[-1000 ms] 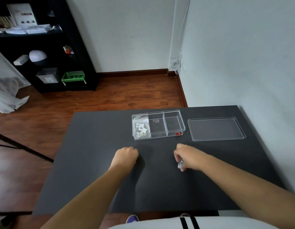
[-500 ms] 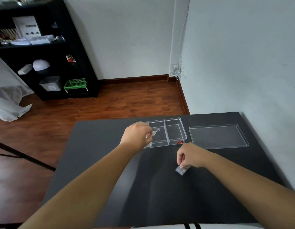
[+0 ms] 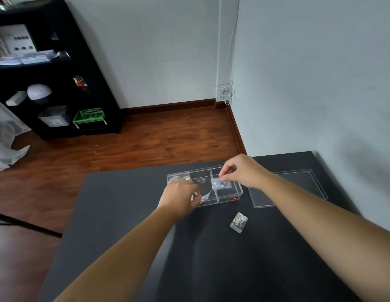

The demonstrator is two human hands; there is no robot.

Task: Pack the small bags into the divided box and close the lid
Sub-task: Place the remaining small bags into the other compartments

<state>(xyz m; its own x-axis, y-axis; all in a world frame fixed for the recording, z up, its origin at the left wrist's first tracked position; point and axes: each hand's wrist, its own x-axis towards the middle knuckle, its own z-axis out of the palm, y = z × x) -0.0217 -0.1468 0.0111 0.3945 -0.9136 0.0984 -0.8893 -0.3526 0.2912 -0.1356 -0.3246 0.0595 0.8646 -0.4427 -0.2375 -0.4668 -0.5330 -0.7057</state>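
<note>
Honestly we can't read a single word here. We see a small red label [image 3: 234,198] on the front right corner of the divided box [image 3: 237,188], but its marks are too tiny. There's faint white print on the floor of the box's middle compartment, also blurred. The white sheet [image 3: 15,40] on the black shelf [image 3: 98,83] carries dark blobs, nothing legible.

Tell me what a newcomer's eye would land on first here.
Both hands meet over the clear divided box mid-table: the right hand pinches a glittery small bag above it, the left hand works at its near edge. A loose bag lies nearer, and the lid waits at right.
</note>
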